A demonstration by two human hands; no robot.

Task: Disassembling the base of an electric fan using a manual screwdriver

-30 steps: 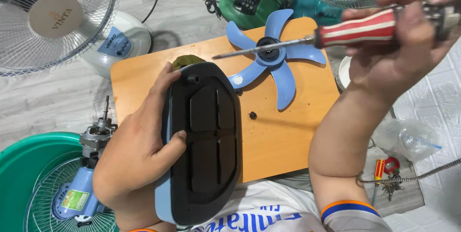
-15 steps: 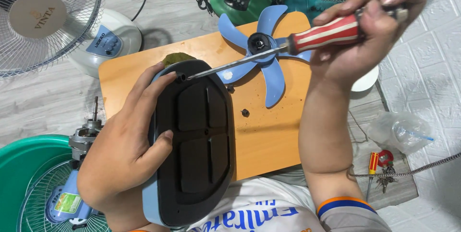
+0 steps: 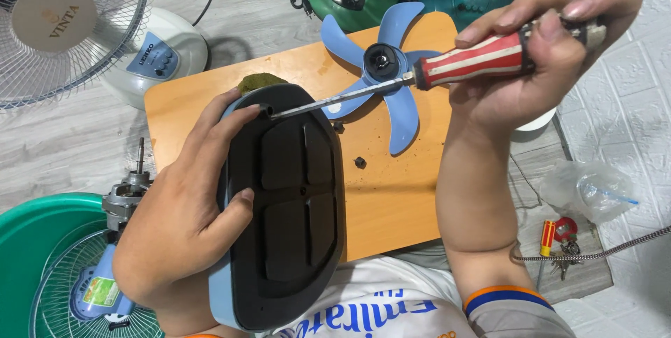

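Fan base is clamped underside-up by left hand, overhanging the board's near edge. Screwdriver is gripped in right hand, tip at top-rim hole. Fan blade lies just behind.

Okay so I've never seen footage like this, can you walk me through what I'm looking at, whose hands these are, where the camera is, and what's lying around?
The camera is worn on a person's head and looks down, so both hands are that person's own. There is no machine.

The left hand grips a fan base turned underside up, black plate on a pale blue shell. The right hand holds a screwdriver with a red and white striped handle; its tip sits at a hole near the plate's upper edge.

They work over an orange wooden board. On it lie a blue fan blade and a small dark screw.

Around it are a fan motor, a white fan base, wire fan guards and a small red screwdriver.
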